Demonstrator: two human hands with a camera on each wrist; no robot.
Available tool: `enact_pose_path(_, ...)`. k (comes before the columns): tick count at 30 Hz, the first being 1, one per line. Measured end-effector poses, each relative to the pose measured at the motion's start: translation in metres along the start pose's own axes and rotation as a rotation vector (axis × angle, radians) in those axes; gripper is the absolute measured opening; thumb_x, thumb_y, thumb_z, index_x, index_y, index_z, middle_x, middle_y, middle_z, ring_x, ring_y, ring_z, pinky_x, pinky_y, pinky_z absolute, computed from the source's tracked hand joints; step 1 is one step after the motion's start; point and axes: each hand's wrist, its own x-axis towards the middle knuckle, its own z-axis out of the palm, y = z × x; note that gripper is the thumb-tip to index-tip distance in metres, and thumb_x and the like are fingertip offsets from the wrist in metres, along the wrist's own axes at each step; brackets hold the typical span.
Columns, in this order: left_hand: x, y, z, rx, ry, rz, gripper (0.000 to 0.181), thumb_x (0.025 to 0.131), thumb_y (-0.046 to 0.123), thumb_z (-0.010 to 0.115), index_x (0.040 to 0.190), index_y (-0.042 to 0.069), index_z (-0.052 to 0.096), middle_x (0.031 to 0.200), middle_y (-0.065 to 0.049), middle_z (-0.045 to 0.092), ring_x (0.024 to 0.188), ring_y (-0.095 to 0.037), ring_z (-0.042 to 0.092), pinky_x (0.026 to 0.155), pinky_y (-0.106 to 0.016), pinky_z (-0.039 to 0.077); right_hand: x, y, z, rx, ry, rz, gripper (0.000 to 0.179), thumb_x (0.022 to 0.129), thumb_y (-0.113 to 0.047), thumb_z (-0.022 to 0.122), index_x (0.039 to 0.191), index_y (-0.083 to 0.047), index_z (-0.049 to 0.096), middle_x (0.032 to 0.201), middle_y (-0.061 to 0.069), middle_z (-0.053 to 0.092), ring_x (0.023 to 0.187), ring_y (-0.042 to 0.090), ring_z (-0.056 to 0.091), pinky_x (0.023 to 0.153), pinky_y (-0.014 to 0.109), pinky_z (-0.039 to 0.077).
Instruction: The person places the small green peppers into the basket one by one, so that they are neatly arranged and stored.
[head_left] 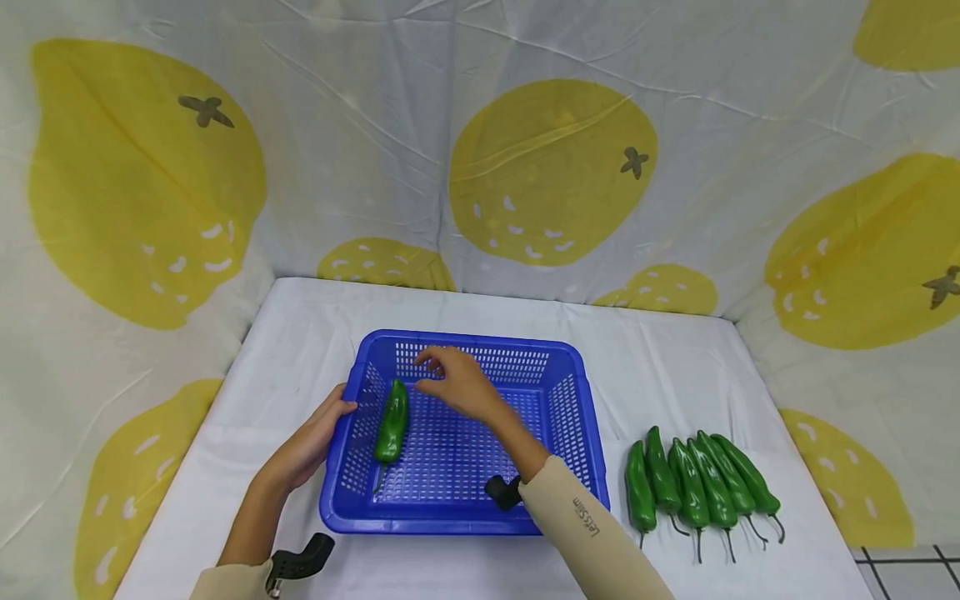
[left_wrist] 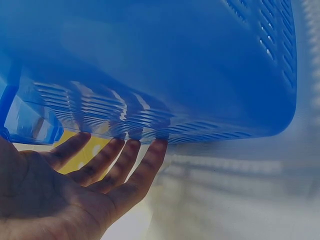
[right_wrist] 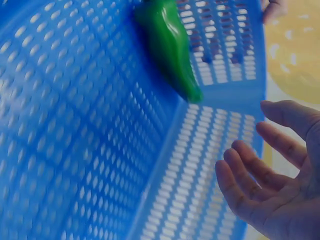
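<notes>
A blue plastic basket [head_left: 465,527] with slotted walls stands on the white cloth. Inside it, along the left wall, lies one glossy green pepper [head_left: 392,423], its stem toward the near side; the right wrist view shows its tip by the corner. My left hand [head_left: 318,433] holds the basket's left side, thumb at the rim and fingertips [left_wrist: 157,147] against the outer wall. Over the basket's far left part, my right hand [head_left: 461,385] hovers with loosely bent fingers and nothing between them, apart from the pepper.
Several more green peppers [head_left: 693,483] lie in a row on the white cloth [head_left: 660,367], right of the basket. Lemon-printed fabric [head_left: 360,125] rises behind and at both sides. A black wrist mount [head_left: 502,492] on the right arm overlaps the basket.
</notes>
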Motion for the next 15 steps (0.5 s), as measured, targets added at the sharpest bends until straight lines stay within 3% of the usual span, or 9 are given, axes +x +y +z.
enact_pose_path(7,0.0,0.0,-0.001,0.004,0.004,-0.002,0.061,0.107,0.032,0.032,0.157,0.01,0.006,0.154,-0.027,0.022,0.137,-0.05,0.031,0.108,-0.065,0.025,-0.026,0.007,-0.036,0.019,-0.015,0.014,0.032,0.093,-0.014,0.067,0.124,-0.008,0.064,0.12,0.015,0.065,0.105,0.025,0.061,0.086,0.038,0.052)
enact_pose_path(15,0.0,0.001,0.001,0.007,0.002,-0.003,0.059,0.107,0.032,0.031,0.156,0.009,0.008,0.151,-0.028,0.026,0.135,-0.048,0.035,0.107,-0.062,0.03,-0.061,0.028,-0.07,-0.012,0.055,0.031,0.031,0.092,-0.017,0.068,0.123,-0.013,0.066,0.115,0.009,0.067,0.099,0.022,0.063,0.082,0.039,0.053)
